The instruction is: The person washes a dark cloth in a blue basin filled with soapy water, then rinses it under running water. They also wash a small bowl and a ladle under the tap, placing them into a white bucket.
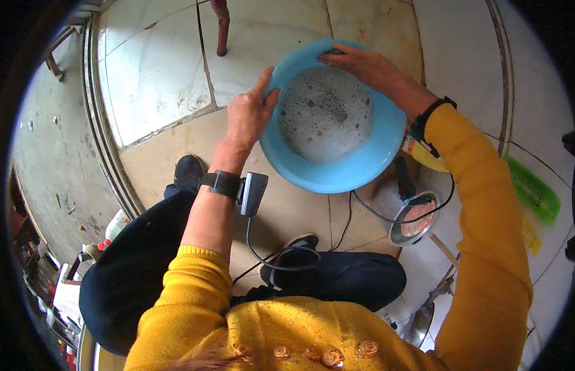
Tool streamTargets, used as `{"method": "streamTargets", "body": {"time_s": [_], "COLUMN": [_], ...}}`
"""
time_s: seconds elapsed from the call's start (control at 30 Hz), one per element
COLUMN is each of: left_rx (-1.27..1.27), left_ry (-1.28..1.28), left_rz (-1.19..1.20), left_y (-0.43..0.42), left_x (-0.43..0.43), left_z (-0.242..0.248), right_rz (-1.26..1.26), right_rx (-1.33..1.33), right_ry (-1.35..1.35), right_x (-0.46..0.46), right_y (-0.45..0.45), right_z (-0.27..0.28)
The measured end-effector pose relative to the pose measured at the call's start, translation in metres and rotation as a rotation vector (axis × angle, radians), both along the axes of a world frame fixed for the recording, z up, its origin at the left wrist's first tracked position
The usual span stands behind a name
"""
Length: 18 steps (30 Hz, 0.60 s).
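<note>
A light blue plastic basin point(333, 178) stands on the tiled floor in front of me. Cloudy, foamy water point(324, 116) with many dark specks covers its bottom. My left hand point(252, 109) grips the basin's left rim, thumb inside and fingers outside. At the far side, my right hand point(361, 67) lies over the rim, its fingers bent against the inner wall. Something dark point(333, 51) shows at those fingertips; whether it is a held object or shadow is unclear.
Right of the basin are a yellow object point(424, 155), a round metal-rimmed item point(415, 218) with a black handle, and a green plastic dustpan-like piece point(533, 190). A black cable point(347, 222) runs near my shoes. A dark red furniture leg point(222, 30) stands beyond. A metal door track point(95, 106) lies left.
</note>
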<state>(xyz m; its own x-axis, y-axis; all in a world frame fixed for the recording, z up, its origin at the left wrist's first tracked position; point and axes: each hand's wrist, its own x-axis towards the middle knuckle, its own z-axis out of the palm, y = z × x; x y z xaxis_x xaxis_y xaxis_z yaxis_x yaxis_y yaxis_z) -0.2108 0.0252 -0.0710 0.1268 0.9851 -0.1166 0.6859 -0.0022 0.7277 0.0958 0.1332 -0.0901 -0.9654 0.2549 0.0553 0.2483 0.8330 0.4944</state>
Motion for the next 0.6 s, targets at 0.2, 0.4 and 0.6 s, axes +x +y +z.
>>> {"method": "streamTargets", "body": {"time_s": [0.2, 0.4, 0.6], "left_rx": [-0.048, 0.007, -0.015], "left_ry": [-0.016, -0.072, -0.263], "left_rz": [0.019, 0.156, 0.132], "left_y": [0.0, -0.006, -0.002], "left_x": [0.001, 0.012, 0.009], "left_z": [0.007, 0.0, -0.004], "right_rz": [-0.788, -0.835, -1.482], "right_rx": [-0.598, -1.535, -1.507], "right_ry": [-0.234, -0.162, 1.763], "right_x": [0.04, -0.102, -0.164], "right_y": [-0.153, -0.226, -0.085], "right_z": [0.035, 0.02, 0.016]}}
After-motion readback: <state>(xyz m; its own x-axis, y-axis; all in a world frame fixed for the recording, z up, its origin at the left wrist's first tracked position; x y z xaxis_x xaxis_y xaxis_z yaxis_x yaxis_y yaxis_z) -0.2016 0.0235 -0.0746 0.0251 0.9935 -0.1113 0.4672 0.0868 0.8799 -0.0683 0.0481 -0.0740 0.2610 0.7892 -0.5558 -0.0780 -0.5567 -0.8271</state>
